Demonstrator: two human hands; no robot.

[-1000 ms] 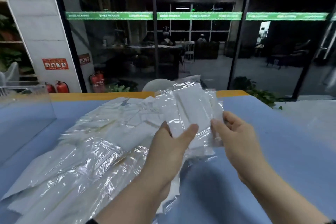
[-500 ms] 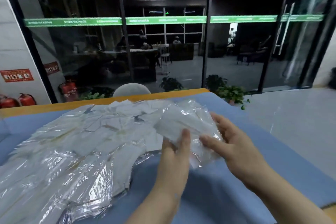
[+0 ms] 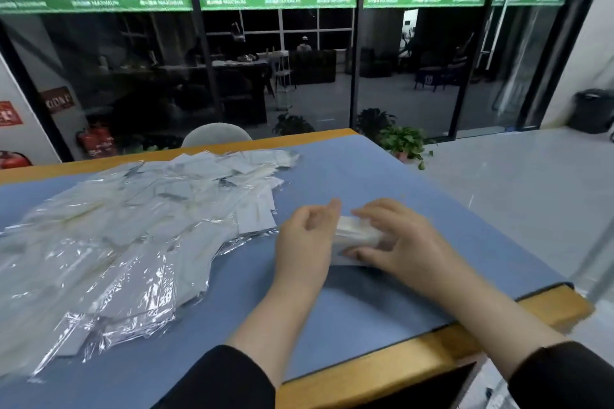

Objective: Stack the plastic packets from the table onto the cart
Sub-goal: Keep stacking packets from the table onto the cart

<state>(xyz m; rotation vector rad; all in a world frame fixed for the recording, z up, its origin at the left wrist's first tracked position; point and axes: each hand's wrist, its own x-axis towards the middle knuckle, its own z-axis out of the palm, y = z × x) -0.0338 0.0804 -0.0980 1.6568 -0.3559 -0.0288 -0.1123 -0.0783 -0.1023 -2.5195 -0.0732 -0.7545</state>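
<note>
A wide heap of clear plastic packets with white contents lies across the left half of the blue-topped table. To its right, a small bundle of packets is held between both hands just above the table. My right hand curls its fingers and thumb round the bundle's right side. Against the bundle's left side sits my left hand, fingers bent round that edge. Most of the bundle is hidden by the hands. No cart is in view.
The table has a wooden edge near me and at the right corner. Beyond the far edge stand a grey chair back and potted plants. A glass wall, fire extinguishers and a black bin lie further off.
Both hands have lowered the bundle from in front of the heap down to the table's right side. The view has swung to the right, so the heap now lies further left.
</note>
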